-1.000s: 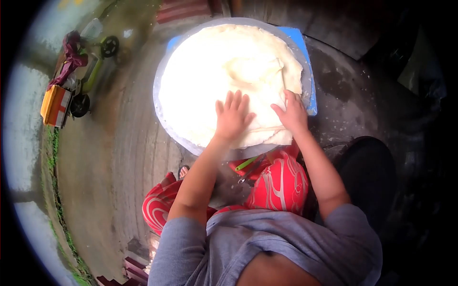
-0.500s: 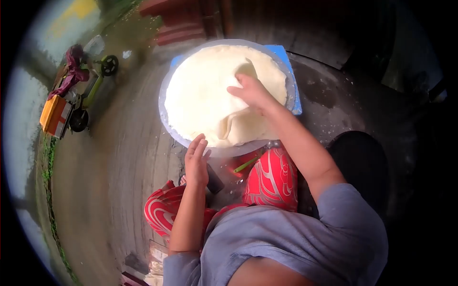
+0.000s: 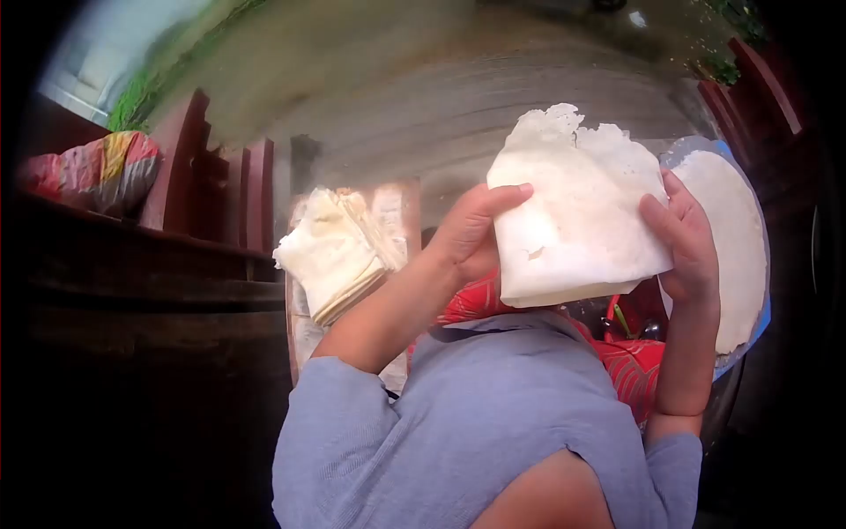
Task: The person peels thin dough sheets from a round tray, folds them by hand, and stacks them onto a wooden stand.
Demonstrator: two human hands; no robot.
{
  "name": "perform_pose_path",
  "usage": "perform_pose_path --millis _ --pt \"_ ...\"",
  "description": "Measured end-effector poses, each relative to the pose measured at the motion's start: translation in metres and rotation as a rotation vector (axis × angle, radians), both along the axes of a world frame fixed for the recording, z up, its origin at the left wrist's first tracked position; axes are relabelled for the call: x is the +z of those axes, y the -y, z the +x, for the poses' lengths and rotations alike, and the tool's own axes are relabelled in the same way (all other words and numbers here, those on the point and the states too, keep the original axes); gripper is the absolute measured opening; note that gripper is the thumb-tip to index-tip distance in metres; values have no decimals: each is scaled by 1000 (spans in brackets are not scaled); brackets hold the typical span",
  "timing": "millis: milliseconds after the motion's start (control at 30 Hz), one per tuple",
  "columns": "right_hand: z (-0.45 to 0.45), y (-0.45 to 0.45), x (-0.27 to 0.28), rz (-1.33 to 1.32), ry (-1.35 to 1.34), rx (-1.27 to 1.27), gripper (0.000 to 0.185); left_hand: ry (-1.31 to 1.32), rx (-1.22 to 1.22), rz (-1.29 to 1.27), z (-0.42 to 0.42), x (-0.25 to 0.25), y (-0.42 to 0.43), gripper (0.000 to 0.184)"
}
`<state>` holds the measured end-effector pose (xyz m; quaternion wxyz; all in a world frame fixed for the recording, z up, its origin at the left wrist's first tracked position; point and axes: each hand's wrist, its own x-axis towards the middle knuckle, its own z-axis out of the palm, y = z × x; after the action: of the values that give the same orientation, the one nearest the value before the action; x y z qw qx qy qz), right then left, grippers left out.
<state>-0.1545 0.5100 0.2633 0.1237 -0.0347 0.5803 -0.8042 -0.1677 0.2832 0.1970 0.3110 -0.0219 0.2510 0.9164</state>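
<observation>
A thin, off-white folded flatbread [image 3: 577,203] with a ragged top edge is raised in front of my chest. My left hand [image 3: 480,225] grips its left side, thumb lying on the face. On the opposite edge, my right hand [image 3: 687,234] pinches it, the fingers partly behind the sheet. To the left, a stack of similar folded flatbreads [image 3: 339,251] rests on a paper-covered board [image 3: 397,212]. At the right, a round surface [image 3: 677,152] carries a wide pale layer [image 3: 730,238], partly hidden behind my right hand.
A blue sheet or board [image 3: 762,322] shows under the round surface. Near my knee is a red container [image 3: 610,317] with a green-handled utensil [image 3: 624,319]. Dark red wooden parts [image 3: 181,172] and a colourful bundle [image 3: 97,172] stand at the left.
My view has turned left. My right hand was folding a sheet on the round surface while my left hand was free; now both hands hold a folded flatbread up, away from that surface.
</observation>
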Motion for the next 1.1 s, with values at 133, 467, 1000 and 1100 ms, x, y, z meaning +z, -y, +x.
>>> perform_pose_path --millis 133,467,1000,1100 --pt "-37 102 -29 4 32 321 48 58 363 -186 26 -13 110 49" --pt "-41 309 -169 42 165 765 49 122 866 -721 121 -90 292 41" --pt "21 307 -172 954 -1292 648 54 -908 332 -2342 103 -140 303 33" --pt "36 304 -189 853 -1333 958 52 -813 18 -2494 87 -166 321 48"
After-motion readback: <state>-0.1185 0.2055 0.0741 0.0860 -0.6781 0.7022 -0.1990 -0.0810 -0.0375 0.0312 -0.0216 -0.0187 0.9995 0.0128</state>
